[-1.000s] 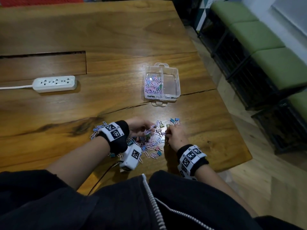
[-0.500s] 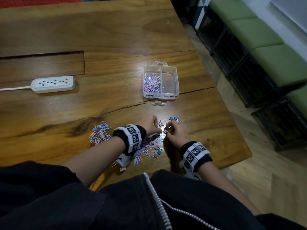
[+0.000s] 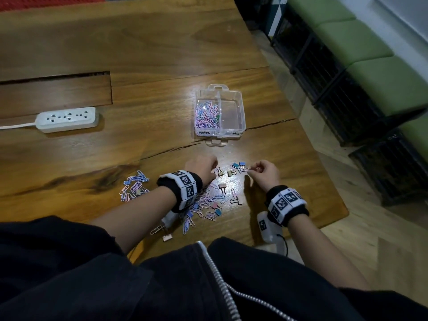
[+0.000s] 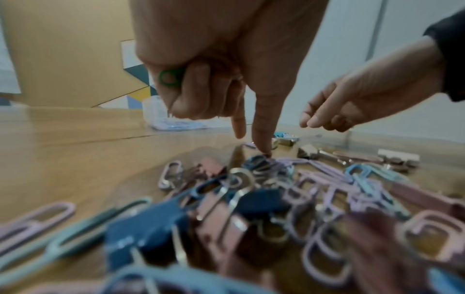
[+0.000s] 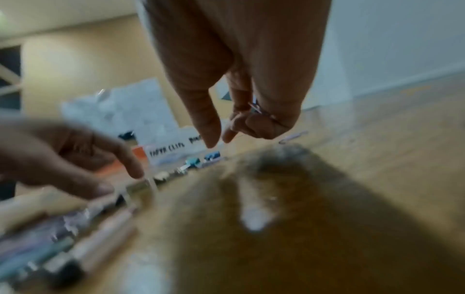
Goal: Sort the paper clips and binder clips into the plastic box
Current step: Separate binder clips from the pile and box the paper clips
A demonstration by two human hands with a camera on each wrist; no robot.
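The clear plastic box (image 3: 240,112) stands on the table, with pastel paper clips (image 3: 207,114) in its left compartment and nothing visible in the right one. Nearer me lies a mixed pile of paper clips and binder clips (image 3: 209,201). My left hand (image 3: 212,169) is over the pile's far edge. In the left wrist view this left hand (image 4: 249,143) holds a green paper clip (image 4: 168,78) in its curled fingers while its forefinger tip touches a clip in the pile (image 4: 327,199). To the right, my right hand (image 3: 253,170) keeps a small clip (image 5: 259,111) in its curled fingers.
A second small heap of paper clips (image 3: 134,185) lies left of my left arm. A white power strip (image 3: 67,119) sits far left. Several binder clips (image 3: 238,166) lie between my hands. The table's right edge (image 3: 324,163) is close, with green benches (image 3: 370,54) beyond.
My hands, close together half a second ago, have parted. The right hand has moved right with its clip. The left hand has stayed at the pile's far edge.
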